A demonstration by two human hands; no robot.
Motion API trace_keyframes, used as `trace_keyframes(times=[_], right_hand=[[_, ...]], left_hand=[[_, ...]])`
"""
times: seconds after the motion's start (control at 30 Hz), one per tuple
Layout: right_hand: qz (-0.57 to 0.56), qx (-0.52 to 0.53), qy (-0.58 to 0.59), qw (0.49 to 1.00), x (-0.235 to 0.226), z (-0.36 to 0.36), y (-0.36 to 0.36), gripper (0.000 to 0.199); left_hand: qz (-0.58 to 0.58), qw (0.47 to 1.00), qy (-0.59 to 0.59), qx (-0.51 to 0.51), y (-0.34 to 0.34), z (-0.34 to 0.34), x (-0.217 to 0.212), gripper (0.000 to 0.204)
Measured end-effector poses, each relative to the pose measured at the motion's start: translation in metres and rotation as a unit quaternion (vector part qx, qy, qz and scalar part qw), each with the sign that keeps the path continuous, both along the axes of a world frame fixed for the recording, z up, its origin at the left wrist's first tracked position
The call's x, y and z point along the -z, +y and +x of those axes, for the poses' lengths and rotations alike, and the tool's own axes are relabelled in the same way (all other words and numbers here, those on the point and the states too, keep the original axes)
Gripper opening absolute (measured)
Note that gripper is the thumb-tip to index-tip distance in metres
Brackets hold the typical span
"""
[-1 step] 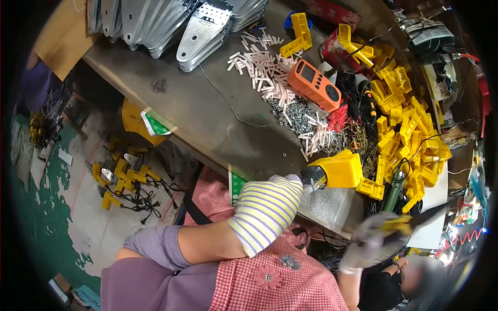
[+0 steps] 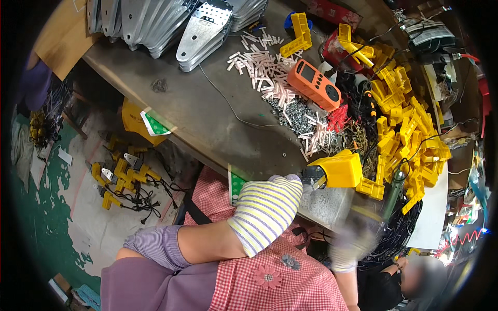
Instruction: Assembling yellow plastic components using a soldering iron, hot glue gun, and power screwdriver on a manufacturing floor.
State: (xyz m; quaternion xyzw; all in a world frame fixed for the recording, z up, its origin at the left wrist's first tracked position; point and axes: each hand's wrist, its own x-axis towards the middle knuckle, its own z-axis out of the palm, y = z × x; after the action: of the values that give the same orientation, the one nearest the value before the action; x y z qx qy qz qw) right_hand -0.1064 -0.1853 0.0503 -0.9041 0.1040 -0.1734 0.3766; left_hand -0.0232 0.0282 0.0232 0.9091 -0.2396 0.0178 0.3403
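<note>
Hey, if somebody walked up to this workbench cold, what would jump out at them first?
Probably the big heap of yellow parts along the right side of the bench, with an orange meter lying beside scattered white pegs. Nearer, the left hand in a striped glove holds a yellow block at the bench edge, while the right hand is a blur just below it.

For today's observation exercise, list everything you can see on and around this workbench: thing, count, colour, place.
metal plates: stack, silver, bench top left
white sticks: heap, white, bench centre
screws: pile, grey, beside sticks
meter: one, orange, bench centre
yellow brackets: many, yellow, bench right
yellow block: one, yellow, bench front edge
floor parts: several, yellow, floor left
left hand: striped glove, touching the block
right hand: blurred, pale glove, bench front right
</note>
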Motion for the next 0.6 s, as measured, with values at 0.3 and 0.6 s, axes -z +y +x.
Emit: trace_keyframes(times=[0.3, 0.6], right_hand=[[0.102, -0.111, 0.109, 0.983, -0.041, 0.023, 0.016, 0.075], [-0.350, -0.474, 0.059, 0.806, -0.070, 0.163, 0.116, 0.057]], left_hand=[[0.034, 0.999, 0.030, -0.002, 0.002, 0.003, -0.005, 0.014], [0.066, 0.996, -0.012, 0.060, 0.001, -0.004, 0.011, 0.014]])
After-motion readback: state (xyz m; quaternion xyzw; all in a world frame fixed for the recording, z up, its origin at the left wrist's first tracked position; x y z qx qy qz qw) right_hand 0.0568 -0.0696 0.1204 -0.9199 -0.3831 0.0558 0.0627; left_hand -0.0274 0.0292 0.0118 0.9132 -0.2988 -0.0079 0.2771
